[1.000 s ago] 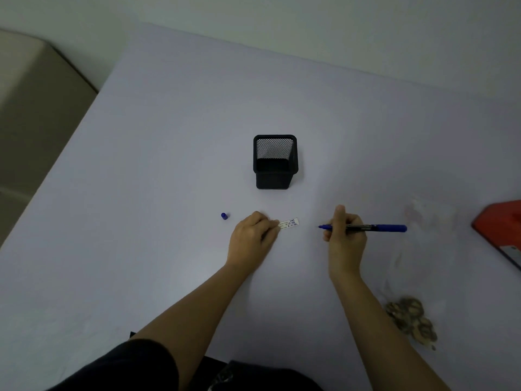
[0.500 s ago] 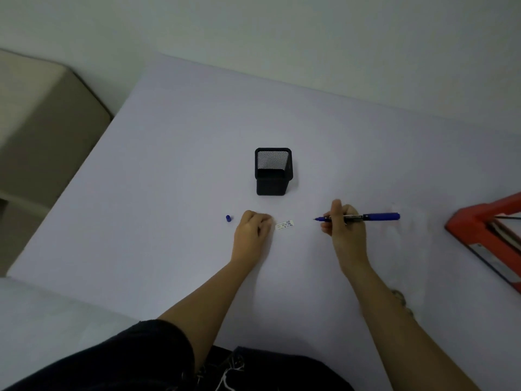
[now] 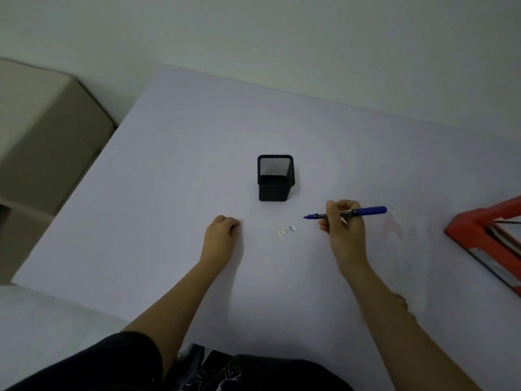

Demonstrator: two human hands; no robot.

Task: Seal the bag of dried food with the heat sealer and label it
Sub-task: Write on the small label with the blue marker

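left hand (image 3: 221, 235) now off the label (image 3: 286, 230), fisted; right hand (image 3: 345, 224) clamped on pen (image 3: 363, 211)

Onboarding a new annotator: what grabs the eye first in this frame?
The black mesh pen holder stands alone mid-table, empty as far as the view shows. Just nearer, the right hand holds an uncapped blue pen above a small written label lying flat, while the left hand rests closed to the label's left. The red heat sealer juts in at the right edge.
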